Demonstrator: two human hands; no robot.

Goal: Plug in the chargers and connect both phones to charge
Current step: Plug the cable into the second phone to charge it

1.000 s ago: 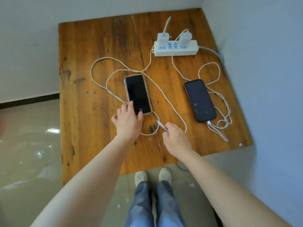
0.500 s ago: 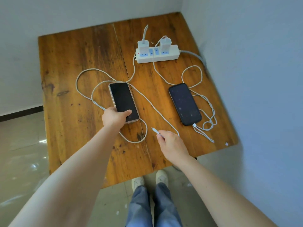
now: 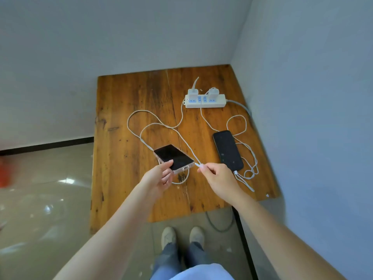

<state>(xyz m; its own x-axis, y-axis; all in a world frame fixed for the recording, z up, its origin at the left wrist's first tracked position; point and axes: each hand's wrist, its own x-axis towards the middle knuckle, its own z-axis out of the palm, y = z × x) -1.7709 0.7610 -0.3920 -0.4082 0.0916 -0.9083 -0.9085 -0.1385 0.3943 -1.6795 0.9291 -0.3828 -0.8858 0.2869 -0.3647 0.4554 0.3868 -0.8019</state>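
Observation:
My left hand (image 3: 161, 178) holds a phone in a clear case (image 3: 173, 157) lifted off the wooden table (image 3: 129, 110) and turned so its bottom end faces right. My right hand (image 3: 217, 178) pinches the plug of a white cable (image 3: 196, 164), its tip right at the phone's bottom edge. Whether the plug is inside the port I cannot tell. A second, dark phone (image 3: 228, 150) lies flat at the right with a white cable (image 3: 235, 172) in its near end. Two white chargers (image 3: 193, 91) (image 3: 212, 92) sit in a white power strip (image 3: 205, 102).
Loose loops of white cable (image 3: 141, 126) lie across the table's middle, and more are bunched at the right of the dark phone (image 3: 252, 166). Walls close the table in at the back and right. My shoes (image 3: 182, 237) stand on the tiled floor below the near edge.
My left hand has picked the cased phone up from the table and turned it sideways. My right hand has brought the cable plug up to its bottom end. The camera has tilted back.

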